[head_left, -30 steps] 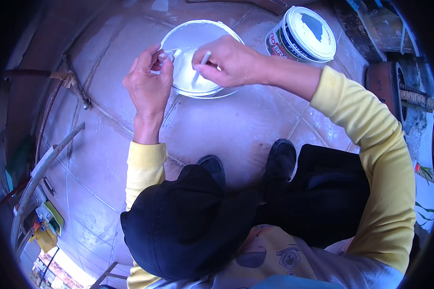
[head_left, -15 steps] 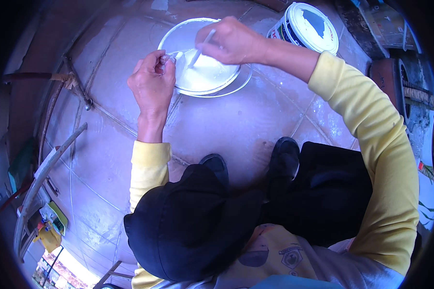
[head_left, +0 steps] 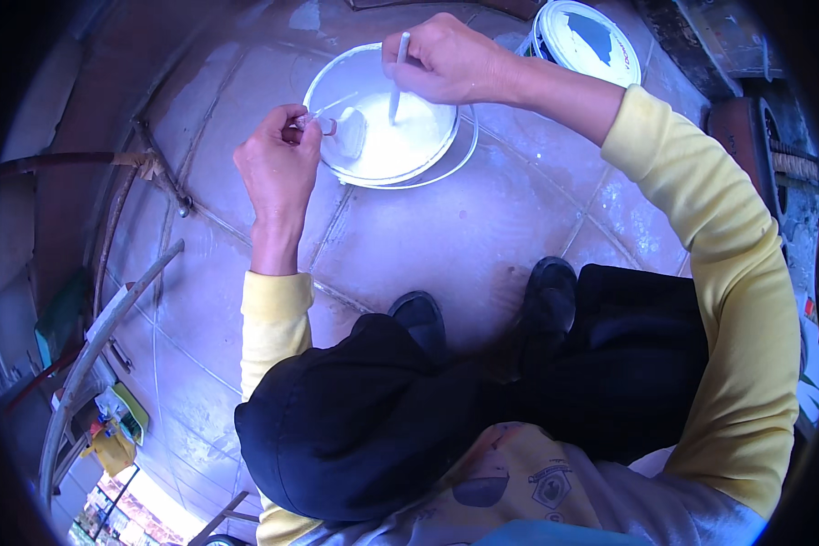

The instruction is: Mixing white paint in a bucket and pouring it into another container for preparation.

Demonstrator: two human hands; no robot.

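A white round bucket (head_left: 334,76) stands on the floor, with white liquid (head_left: 411,144) like paint inside. My right hand (head_left: 441,62) is over its far right rim. The fingers are closed round a pale stick (head_left: 395,102), held nearly upright with its lower end in the liquid. At the bucket's left rim my left hand (head_left: 278,164) pinches a small pale, see-through thing (head_left: 348,134). It reaches out over the liquid; glare blurs its outline, and I cannot make out its kind.
A second white bucket with a lid (head_left: 584,44) stands beyond my right forearm. Brown tiles (head_left: 437,232) lie between the bucket and my shoes (head_left: 418,318). Curved wooden poles (head_left: 109,332) and a metal-ended tool (head_left: 166,173) are at the left; a brown box-like object (head_left: 742,136) is at the right.
My right hand has moved up and slightly right with the stick, which is now more upright. The see-through thing in my left hand shows more over the liquid. The whole view has shifted a little.
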